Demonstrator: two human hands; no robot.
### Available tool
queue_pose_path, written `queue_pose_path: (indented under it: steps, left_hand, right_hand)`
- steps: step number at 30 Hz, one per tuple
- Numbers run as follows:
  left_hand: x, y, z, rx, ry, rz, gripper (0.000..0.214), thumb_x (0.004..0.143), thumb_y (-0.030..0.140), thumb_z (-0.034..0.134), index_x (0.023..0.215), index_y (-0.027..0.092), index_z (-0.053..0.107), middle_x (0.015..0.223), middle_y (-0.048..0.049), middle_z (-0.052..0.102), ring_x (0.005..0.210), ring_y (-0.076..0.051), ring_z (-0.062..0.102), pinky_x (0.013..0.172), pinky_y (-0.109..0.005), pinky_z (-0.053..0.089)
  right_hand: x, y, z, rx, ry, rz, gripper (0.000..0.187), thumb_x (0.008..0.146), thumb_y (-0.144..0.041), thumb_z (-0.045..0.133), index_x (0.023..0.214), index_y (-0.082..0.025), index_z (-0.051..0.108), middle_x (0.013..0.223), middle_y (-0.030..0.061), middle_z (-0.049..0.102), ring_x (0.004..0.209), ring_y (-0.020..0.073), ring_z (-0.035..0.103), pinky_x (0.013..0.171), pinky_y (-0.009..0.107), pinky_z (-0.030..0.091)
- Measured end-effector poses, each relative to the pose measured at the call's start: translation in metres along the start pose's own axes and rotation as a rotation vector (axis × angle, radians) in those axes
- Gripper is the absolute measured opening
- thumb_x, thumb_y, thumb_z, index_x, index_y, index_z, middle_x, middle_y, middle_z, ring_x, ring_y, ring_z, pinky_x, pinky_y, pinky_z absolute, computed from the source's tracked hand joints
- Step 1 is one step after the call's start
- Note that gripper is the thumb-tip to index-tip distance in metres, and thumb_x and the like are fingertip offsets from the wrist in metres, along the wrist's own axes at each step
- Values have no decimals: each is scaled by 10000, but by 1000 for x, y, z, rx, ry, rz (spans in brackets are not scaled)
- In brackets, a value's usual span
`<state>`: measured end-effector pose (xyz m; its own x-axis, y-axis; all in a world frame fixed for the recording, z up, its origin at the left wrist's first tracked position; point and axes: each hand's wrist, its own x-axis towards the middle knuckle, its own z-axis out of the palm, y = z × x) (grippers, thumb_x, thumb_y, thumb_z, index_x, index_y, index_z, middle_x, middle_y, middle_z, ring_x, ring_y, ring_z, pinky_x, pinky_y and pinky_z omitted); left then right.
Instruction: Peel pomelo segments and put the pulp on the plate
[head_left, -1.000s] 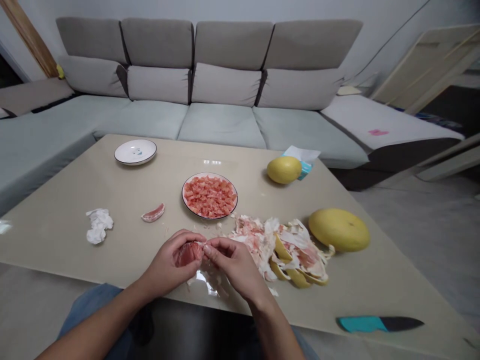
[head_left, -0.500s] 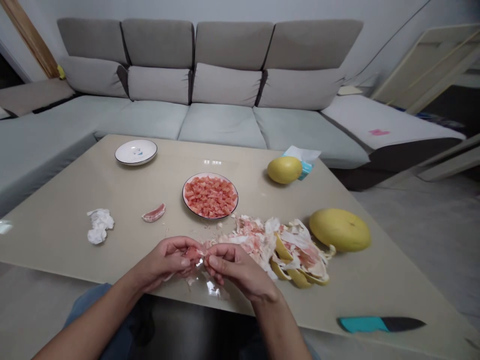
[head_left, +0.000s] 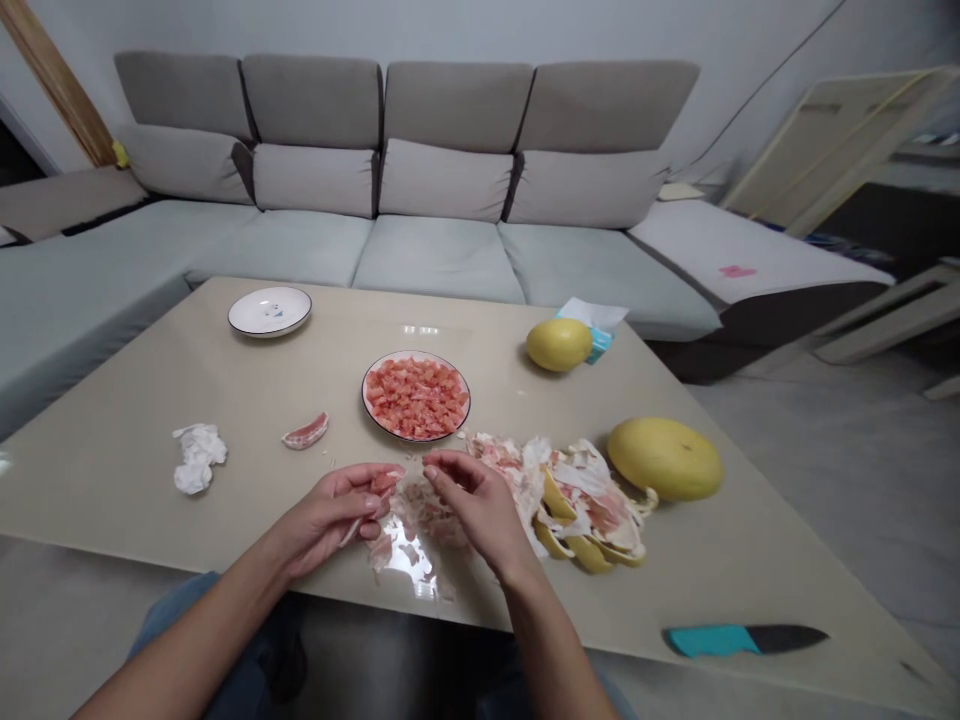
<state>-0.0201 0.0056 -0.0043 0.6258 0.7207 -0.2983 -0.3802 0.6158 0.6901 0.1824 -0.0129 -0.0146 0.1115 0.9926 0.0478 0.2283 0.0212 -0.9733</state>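
The table (head_left: 165,390) held a plate (head_left: 379,366). Nearer, the right hand (head_left: 476,500) curled; whether it held anything was unclear. Apart from it, the left hand (head_left: 330,518) held a fruit piece (head_left: 383,484) above the table, where a light grip seemed best.

we see a smooth, shiny surface (head_left: 187,390), a glossy plate (head_left: 259,315), crumpled matt paper (head_left: 198,460), a dull cloth sofa (head_left: 431,260), wet-looking fruit bits (head_left: 416,398), a plastic-looking knife handle (head_left: 712,640)

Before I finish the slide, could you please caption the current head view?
The left hand holds red fruit flesh near the right hand, with a plate of fruit pieces beyond.
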Motion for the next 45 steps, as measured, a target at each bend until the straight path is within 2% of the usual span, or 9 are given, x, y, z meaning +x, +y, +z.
queue_pose_path:
  steps: [6, 11, 14, 22, 27, 30, 33, 37, 45]
  left_hand:
    - [5, -6, -4, 50, 26, -3, 354, 724, 123, 763, 1075, 125, 716, 791, -13, 497, 624, -71, 392, 546, -204, 315]
    - [6, -3, -11, 15, 34, -4, 314, 737, 127, 748, 1050, 116, 720, 805, -23, 514, 646, -79, 423, 533, -201, 319]
    - [4, 1, -12, 0, 47, 4, 312, 746, 140, 748, 1055, 121, 716, 812, -29, 537, 652, -80, 436, 538, -197, 329]
    - [-1, -2, -6, 149, -78, -25, 280, 782, 248, 734, 1027, 115, 712, 835, -45, 592, 648, -84, 476, 577, -202, 357]
    - [0, -4, -5, 472, -15, -15, 356, 810, 304, 700, 1128, 146, 680, 671, 24, 553, 489, -53, 351, 440, -195, 221]
    - [3, -9, -6, 587, 19, 1, 389, 799, 307, 708, 1155, 157, 661, 700, 21, 584, 515, -65, 412, 440, -184, 263]
    - [7, -15, -9, 645, 99, 117, 424, 771, 241, 729, 1177, 173, 632, 918, -35, 670, 791, -140, 601, 648, -213, 452]
    - [10, -20, -11, 678, 119, 213, 379, 773, 158, 690, 1144, 178, 616, 1134, -82, 657, 1088, -231, 596, 955, -346, 447]
    - [9, -22, -12, 657, 200, 268, 343, 782, 171, 661, 1104, 187, 543, 978, -42, 614, 957, -193, 603, 878, -329, 472]
  right_hand:
    - [41, 6, -1, -315, 182, -264, 260, 869, -216, 523, 1026, -188, 729, 1051, 112, 711, 945, 240, 654, 821, 378, 528]
    - [68, 10, 3, -445, 162, -362, 388, 816, -87, 512, 1134, -199, 704, 1161, 133, 685, 1086, 300, 603, 986, 493, 432]
    - [50, 3, 4, -464, 129, -381, 337, 862, -125, 515, 1138, -197, 696, 1159, 139, 683, 1079, 302, 606, 976, 507, 436]
    - [-17, -16, 13, -431, -198, -490, 311, 867, -156, 631, 1147, -282, 679, 1052, 75, 633, 1006, 226, 585, 871, 383, 500]
    - [-16, -14, 14, -544, -258, -546, 272, 878, -163, 618, 1128, -250, 680, 1003, 84, 617, 918, 225, 580, 790, 361, 503]
    - [-15, -14, 13, -576, -299, -549, 257, 902, -155, 580, 1131, -227, 671, 1014, 90, 635, 902, 215, 600, 778, 338, 507]
    - [-14, -10, 12, -574, -284, -553, 215, 929, -168, 544, 1085, -211, 685, 993, 91, 659, 882, 209, 623, 764, 322, 513]
    - [-12, -1, 13, -564, -229, -563, 209, 937, -176, 532, 1073, -194, 690, 987, 103, 669, 881, 220, 633, 758, 332, 521]
    - [-11, -2, 14, -448, -217, -528, 205, 930, -172, 550, 1087, -217, 675, 997, 86, 664, 893, 206, 638, 782, 328, 524]
